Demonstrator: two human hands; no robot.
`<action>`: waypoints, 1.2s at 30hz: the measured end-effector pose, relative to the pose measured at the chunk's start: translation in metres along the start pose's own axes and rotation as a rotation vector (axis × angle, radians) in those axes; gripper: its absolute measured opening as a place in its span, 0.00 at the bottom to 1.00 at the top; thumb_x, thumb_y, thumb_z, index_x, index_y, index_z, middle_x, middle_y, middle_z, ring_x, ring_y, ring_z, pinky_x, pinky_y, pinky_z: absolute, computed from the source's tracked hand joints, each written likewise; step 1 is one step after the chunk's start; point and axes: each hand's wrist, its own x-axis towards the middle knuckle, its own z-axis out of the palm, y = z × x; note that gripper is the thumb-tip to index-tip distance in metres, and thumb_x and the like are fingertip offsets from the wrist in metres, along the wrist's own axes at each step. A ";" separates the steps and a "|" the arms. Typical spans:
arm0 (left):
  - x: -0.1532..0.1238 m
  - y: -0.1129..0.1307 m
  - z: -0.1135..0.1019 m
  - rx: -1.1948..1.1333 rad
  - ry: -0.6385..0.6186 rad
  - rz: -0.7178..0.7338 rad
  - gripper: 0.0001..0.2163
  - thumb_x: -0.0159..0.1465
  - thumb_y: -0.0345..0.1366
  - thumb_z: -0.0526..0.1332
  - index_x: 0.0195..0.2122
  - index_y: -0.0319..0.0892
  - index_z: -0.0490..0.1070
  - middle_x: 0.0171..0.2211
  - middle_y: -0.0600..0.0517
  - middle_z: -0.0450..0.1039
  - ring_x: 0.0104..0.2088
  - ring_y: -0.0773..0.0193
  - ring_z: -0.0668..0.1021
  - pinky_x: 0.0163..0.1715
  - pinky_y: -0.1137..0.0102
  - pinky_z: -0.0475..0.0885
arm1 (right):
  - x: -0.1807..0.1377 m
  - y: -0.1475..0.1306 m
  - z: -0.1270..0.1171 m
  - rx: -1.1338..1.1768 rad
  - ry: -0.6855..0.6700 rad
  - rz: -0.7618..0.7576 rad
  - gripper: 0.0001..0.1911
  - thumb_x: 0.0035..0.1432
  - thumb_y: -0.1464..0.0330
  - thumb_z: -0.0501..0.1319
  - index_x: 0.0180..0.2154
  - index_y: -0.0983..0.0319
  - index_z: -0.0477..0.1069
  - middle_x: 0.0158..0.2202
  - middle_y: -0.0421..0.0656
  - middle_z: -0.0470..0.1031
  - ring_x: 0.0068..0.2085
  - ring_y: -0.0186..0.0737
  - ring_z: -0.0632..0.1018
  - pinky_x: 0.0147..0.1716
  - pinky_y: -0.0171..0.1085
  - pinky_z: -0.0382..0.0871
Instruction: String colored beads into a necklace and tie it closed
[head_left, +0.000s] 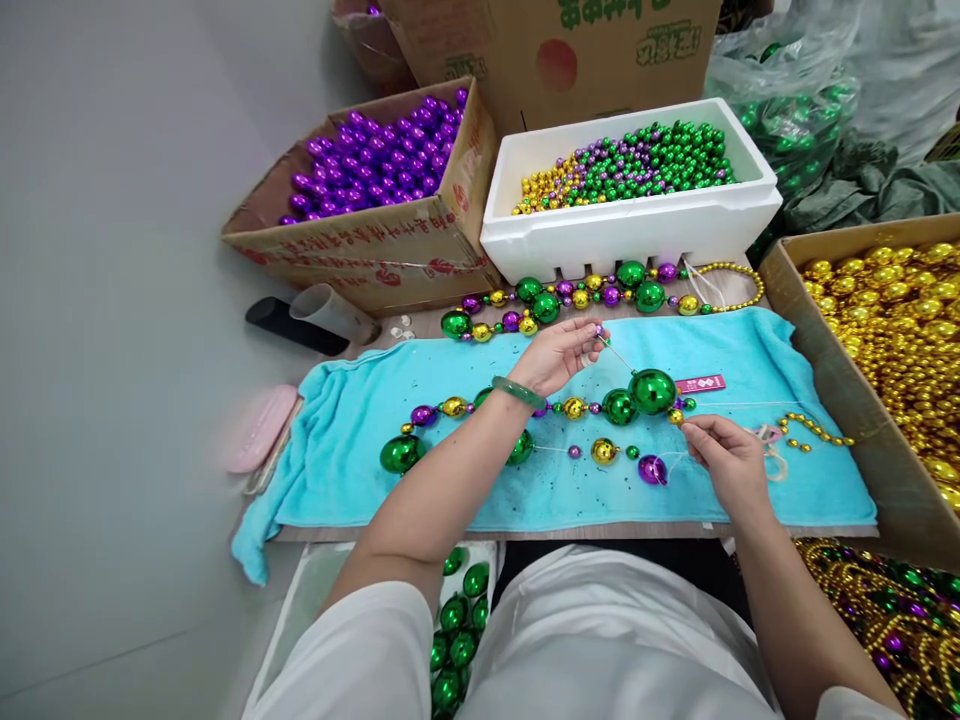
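A string of green, gold and purple beads lies across a turquoise towel (450, 500). My left hand (559, 357), a green bangle (519, 392) at its wrist, pinches a small purple bead (599, 331). From that bead a thin cord slants down to a large green bead (654, 391). Thumb and finger of my right hand (726, 462) are closed on a small gold bead (676, 417) just below the large green one. Nearer me on the towel are a gold bead (604, 451) and a purple bead (652, 470) with white thread. My left forearm hides part of the string.
Behind the towel lies another bead strand (546, 307). A carton of purple beads (337, 245) and a white foam box (622, 222) of mixed beads stand at the back. On the right is a carton of gold beads (825, 400). A pink case (262, 428) sits at left.
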 end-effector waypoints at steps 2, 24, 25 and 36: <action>-0.003 -0.004 0.004 0.016 0.029 0.060 0.09 0.56 0.27 0.64 0.38 0.39 0.69 0.34 0.52 0.74 0.30 0.73 0.74 0.32 0.74 0.68 | 0.000 0.002 0.001 0.004 -0.006 0.005 0.10 0.51 0.62 0.66 0.29 0.63 0.74 0.18 0.36 0.65 0.21 0.29 0.64 0.20 0.31 0.56; 0.049 0.015 -0.090 1.692 0.451 0.128 0.18 0.54 0.35 0.65 0.45 0.38 0.71 0.47 0.38 0.69 0.47 0.46 0.73 0.48 0.56 0.66 | 0.006 0.009 0.002 0.144 0.022 0.034 0.11 0.51 0.61 0.66 0.32 0.62 0.73 0.20 0.37 0.67 0.20 0.29 0.65 0.17 0.30 0.56; 0.049 0.015 -0.088 1.680 0.465 0.108 0.18 0.53 0.34 0.66 0.46 0.37 0.71 0.47 0.38 0.70 0.48 0.46 0.73 0.48 0.56 0.66 | 0.006 0.008 0.002 0.143 0.018 0.033 0.10 0.51 0.61 0.66 0.31 0.62 0.73 0.20 0.37 0.67 0.20 0.29 0.65 0.17 0.30 0.56; -0.010 0.020 -0.017 0.101 0.187 0.082 0.10 0.62 0.39 0.56 0.38 0.38 0.71 0.38 0.47 0.75 0.35 0.69 0.77 0.42 0.71 0.73 | -0.003 0.000 0.006 0.078 -0.050 -0.019 0.09 0.51 0.62 0.66 0.30 0.62 0.75 0.18 0.37 0.67 0.20 0.29 0.65 0.17 0.31 0.57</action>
